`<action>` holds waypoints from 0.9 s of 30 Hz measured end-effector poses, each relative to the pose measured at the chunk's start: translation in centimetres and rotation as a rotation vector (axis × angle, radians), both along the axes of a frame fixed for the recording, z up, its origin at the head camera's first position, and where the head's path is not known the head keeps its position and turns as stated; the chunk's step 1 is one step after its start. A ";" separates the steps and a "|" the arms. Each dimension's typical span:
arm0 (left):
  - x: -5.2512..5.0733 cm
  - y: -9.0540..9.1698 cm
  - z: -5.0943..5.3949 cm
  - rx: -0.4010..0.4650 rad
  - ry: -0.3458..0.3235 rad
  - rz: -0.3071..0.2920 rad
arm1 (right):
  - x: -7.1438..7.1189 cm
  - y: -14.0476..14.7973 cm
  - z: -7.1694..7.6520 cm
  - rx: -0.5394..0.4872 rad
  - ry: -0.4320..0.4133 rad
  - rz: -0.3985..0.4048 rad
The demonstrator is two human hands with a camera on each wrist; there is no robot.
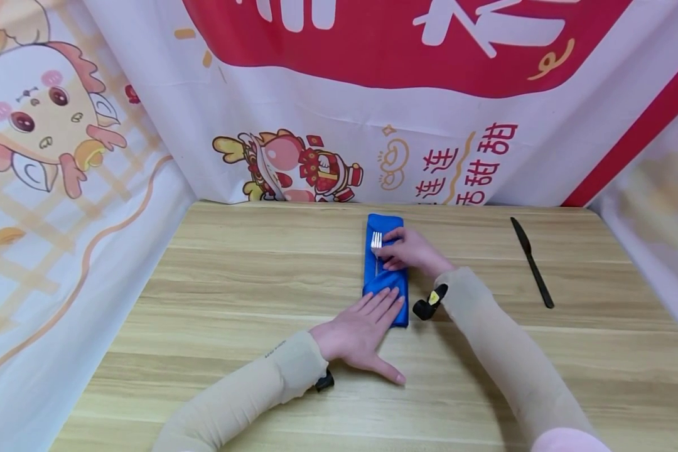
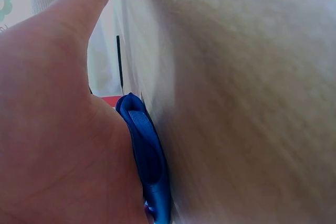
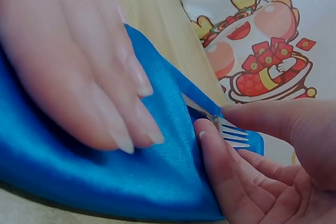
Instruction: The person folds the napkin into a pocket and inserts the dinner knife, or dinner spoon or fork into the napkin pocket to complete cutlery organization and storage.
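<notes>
A folded blue satin napkin (image 1: 384, 222) lies lengthwise on the wooden table. My left hand (image 1: 357, 331) rests flat on its near end, fingers straight and thumb spread to the side. Over the far half, my right hand (image 1: 411, 252) pinches a silver fork (image 1: 376, 240) between thumb and fingers just below the tines. In the right wrist view the handle of the fork (image 3: 234, 134) runs into the napkin's fold (image 3: 173, 124), so its lower part is hidden. The napkin's layered near edge (image 2: 144, 140) shows beside my palm in the left wrist view.
A black knife (image 1: 532, 261) lies at the right on the table (image 1: 248, 270). Printed white cloth (image 1: 316, 100) hangs along the table's far edge, with more cloth at the left and right sides. Black wrist cameras (image 1: 429, 303) sit on both sleeves.
</notes>
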State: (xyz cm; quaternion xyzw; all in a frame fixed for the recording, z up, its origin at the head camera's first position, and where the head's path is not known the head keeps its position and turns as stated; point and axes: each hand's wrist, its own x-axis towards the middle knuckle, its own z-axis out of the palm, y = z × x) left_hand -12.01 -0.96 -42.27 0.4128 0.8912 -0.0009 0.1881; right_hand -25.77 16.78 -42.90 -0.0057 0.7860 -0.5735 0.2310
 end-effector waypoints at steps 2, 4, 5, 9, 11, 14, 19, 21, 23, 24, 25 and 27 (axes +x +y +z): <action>-0.1 0.0 -0.2 -0.001 0.000 0.000 | -0.1 -0.1 0.1 0.024 0.024 0.002; -0.2 0.0 -0.5 -0.001 0.000 0.000 | -0.2 -0.1 0.2 0.042 0.038 0.007; -0.3 0.0 -0.7 -0.002 0.001 -0.001 | -0.2 -0.1 0.3 0.050 0.042 0.009; -0.4 0.0 -0.9 -0.008 -0.002 -0.005 | -0.2 -0.1 0.4 0.071 0.052 0.026; -0.4 0.0 -0.7 -0.004 -0.008 -0.004 | -0.1 -0.2 0.5 0.084 0.064 0.035; -0.2 -0.1 -0.1 0.004 -0.014 -0.006 | 0.1 -0.2 0.6 0.109 0.083 0.047; 0.0 -0.2 0.5 0.019 -0.015 -0.006 | 0.2 -0.1 0.6 0.116 0.091 0.052; 0.0 -0.1 0.4 0.016 -0.022 -0.003 | 0.2 0.1 0.7 0.106 0.088 0.048; 0.0 -0.1 0.4 0.016 -0.026 0.000 | 0.1 0.5 1.0 0.089 0.087 0.034; 0.0 -0.1 0.4 0.016 -0.031 0.002 | 0.0 0.7 1.2 0.079 0.091 0.025; 0.0 -0.1 0.4 0.016 -0.034 0.003 | -0.1 0.9 1.5 0.066 0.099 0.017; -0.1 0.0 0.4 0.014 -0.043 0.008 | -0.2 1.4 2.3 0.030 0.118 -0.005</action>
